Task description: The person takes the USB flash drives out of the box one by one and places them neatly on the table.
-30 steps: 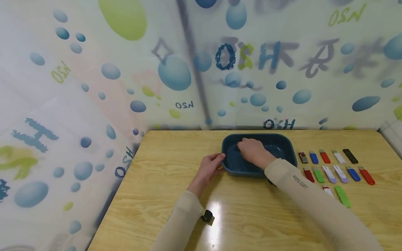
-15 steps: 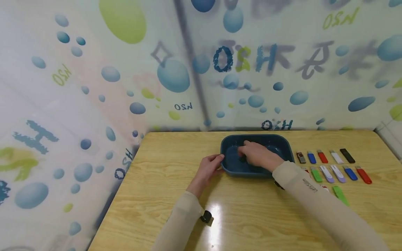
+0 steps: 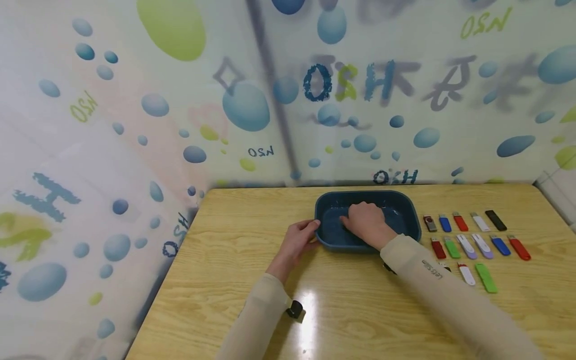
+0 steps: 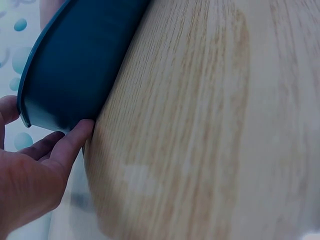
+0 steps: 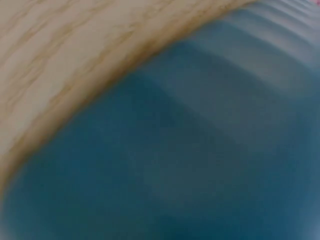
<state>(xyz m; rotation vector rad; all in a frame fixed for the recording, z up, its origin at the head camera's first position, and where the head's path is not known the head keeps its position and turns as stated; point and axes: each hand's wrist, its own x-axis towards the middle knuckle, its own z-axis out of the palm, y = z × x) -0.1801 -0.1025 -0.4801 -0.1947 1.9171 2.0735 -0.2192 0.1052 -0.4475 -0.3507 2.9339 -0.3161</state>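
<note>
My left hand (image 3: 298, 242) gripped the tray (image 3: 407, 212) at its left rim; the tray sat mid-counter (image 3: 234, 280). My right hand (image 3: 366, 224) lay inside the tray, its grip unclear. USB sticks (image 3: 472, 242) lay right of it.

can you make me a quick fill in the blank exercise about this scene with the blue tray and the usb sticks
1. The right hand reaches inside the dark ____ tray.
2. The left hand holds the tray at its ____ end.
3. The USB sticks lie in rows on the table, to the ____ of the tray.
4. The farthest row ends on the right with a ____ stick.

Missing words: blue; left; right; black
</note>
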